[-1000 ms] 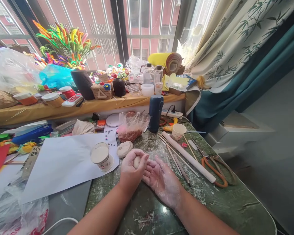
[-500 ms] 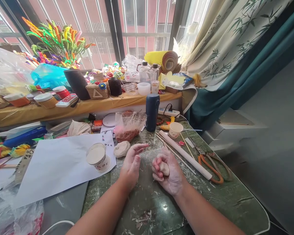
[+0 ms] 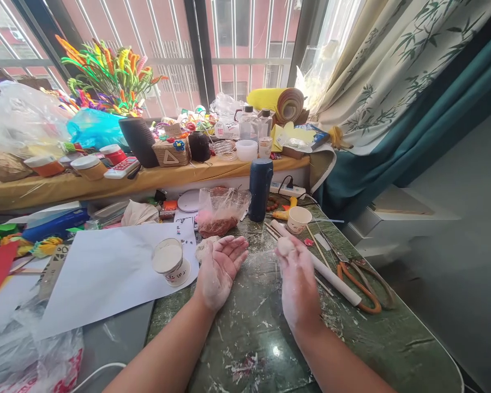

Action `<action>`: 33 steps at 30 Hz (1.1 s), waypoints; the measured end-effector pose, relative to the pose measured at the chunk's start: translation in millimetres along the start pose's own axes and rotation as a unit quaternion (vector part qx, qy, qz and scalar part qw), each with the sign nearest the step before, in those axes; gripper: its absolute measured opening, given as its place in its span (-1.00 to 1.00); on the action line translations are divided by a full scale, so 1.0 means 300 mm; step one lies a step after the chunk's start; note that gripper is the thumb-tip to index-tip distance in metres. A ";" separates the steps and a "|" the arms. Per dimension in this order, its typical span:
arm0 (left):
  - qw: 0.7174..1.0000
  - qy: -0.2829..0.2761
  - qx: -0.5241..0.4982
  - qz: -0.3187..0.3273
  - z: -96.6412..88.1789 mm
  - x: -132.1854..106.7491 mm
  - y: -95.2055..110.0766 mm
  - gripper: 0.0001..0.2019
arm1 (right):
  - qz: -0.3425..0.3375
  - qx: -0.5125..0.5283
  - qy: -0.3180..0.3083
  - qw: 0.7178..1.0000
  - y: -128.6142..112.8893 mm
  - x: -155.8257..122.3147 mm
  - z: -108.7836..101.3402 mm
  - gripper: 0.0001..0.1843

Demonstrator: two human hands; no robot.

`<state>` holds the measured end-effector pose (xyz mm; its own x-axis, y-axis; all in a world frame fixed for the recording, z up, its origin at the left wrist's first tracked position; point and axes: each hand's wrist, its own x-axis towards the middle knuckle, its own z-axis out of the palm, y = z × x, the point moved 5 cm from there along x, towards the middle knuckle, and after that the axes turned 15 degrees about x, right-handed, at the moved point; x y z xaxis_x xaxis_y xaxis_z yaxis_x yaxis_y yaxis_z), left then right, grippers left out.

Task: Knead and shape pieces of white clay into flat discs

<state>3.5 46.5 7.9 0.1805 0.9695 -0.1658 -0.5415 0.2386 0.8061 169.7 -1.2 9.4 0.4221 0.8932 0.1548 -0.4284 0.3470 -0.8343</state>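
My left hand (image 3: pixel 220 268) is palm up over the green marble table (image 3: pixel 364 344), fingers stretched out, dusted with flour and holding nothing. Behind it lies a larger lump of dough (image 3: pixel 203 245), partly hidden. My right hand (image 3: pixel 297 278) is raised beside it, back toward me, with a small ball of dough (image 3: pixel 285 246) held at its fingertips. Both hands are floury and a hand's width apart.
A paper cup of flour (image 3: pixel 169 262) stands on a white sheet (image 3: pixel 106 273) to the left. A plastic bag of red filling (image 3: pixel 219 212), a dark blue bottle (image 3: pixel 260 188), a small paper cup (image 3: pixel 298 219), a white rolling pin (image 3: pixel 319 265), sticks and orange scissors (image 3: pixel 362 286) lie right. The cluttered windowsill (image 3: pixel 147 177) runs behind.
The dough ball passed from my left hand to my right, which closed on it and then lifted it to its fingertips. My left hand opened palm up.
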 end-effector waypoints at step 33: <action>0.942 -0.026 0.323 0.093 0.020 -0.065 0.031 -0.56 | 0.253 0.064 -0.073 0.963 0.091 -0.039 0.066 -0.64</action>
<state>-0.1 29.6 22.1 0.1807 0.9832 0.0275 0.0408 -0.0354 0.9985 137.3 3.4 -4.7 0.0207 0.9847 -0.1728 -0.6485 -0.1183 -0.7519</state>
